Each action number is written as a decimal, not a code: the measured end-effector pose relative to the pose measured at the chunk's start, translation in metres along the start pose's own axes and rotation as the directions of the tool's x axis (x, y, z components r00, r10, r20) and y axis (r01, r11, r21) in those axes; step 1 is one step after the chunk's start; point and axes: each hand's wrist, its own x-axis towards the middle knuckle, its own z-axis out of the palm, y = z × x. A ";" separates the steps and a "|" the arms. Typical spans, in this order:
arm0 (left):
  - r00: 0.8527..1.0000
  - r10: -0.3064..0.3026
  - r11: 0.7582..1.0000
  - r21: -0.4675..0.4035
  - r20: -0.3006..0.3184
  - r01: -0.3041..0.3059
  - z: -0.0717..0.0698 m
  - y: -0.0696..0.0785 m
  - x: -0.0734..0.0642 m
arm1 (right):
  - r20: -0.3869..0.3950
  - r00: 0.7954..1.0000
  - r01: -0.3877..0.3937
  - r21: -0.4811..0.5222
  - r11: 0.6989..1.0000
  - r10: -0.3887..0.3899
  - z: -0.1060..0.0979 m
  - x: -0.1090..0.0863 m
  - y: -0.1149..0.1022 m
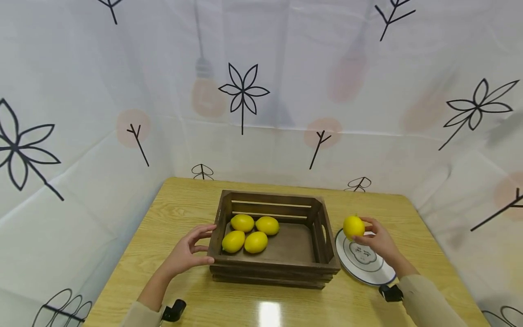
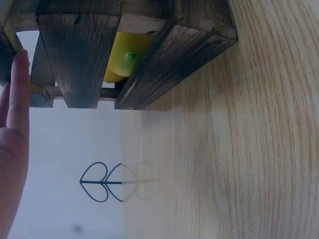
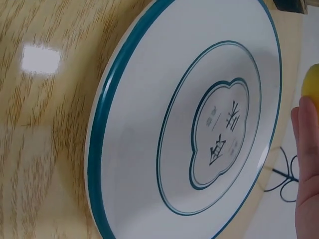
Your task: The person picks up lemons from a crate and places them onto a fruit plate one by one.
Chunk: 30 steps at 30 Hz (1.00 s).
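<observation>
My right hand (image 1: 382, 240) pinches a yellow lemon (image 1: 353, 227) between thumb and fingers, above the far part of a white plate (image 1: 377, 275) with a blue rim. In the right wrist view only an edge of that lemon (image 3: 311, 82) shows. My left hand (image 1: 188, 256) rests its spread fingertips and thumb on the left end of a dark brown slatted wooden crate (image 1: 273, 274). Several lemons (image 1: 256, 242) lie together in the crate's left half. Through its slats, the left wrist view catches one lemon (image 2: 128, 55) beside a straight finger (image 2: 20, 94).
Everything stands on a light wood-grain table (image 1: 184, 200). A white cloth (image 1: 278, 150) printed with plants hangs behind it and along the sides. The plate sits close to the crate's right end, which has an oval handle hole.
</observation>
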 end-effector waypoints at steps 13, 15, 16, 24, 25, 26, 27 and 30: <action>1.000 0.020 1.000 0.024 -0.004 -0.020 0.000 0.001 0.001 | 0.043 0.994 -0.104 0.018 0.994 0.103 -0.003 0.002 0.016; 1.000 0.013 1.000 0.024 -0.008 -0.013 0.000 -0.001 0.000 | 0.051 0.992 -0.114 0.005 0.994 0.113 -0.004 0.002 0.016; 1.000 0.011 1.000 0.025 -0.009 -0.011 0.000 -0.001 0.000 | 0.056 0.991 -0.119 0.004 0.993 0.119 -0.004 0.002 0.016; 1.000 0.030 0.999 0.021 0.000 -0.030 0.000 -0.001 0.001 | 0.080 0.979 -0.184 -0.039 0.982 0.186 -0.002 0.007 0.022; 1.000 0.032 0.999 0.021 0.001 -0.032 0.000 0.000 0.001 | 0.084 0.977 -0.195 -0.040 0.980 0.198 -0.002 0.008 0.023; 0.999 0.032 0.999 0.022 0.001 -0.032 0.000 0.000 0.001 | 0.088 0.974 -0.204 -0.041 0.978 0.207 -0.002 0.009 0.023; 1.000 0.031 0.999 0.021 0.000 -0.031 0.001 0.000 0.001 | 0.093 0.972 -0.214 -0.037 0.976 0.216 -0.001 0.010 0.023; 1.000 0.025 0.999 0.021 -0.001 -0.025 0.000 -0.001 0.001 | 0.110 0.966 -0.232 -0.023 0.972 0.233 -0.001 0.011 0.024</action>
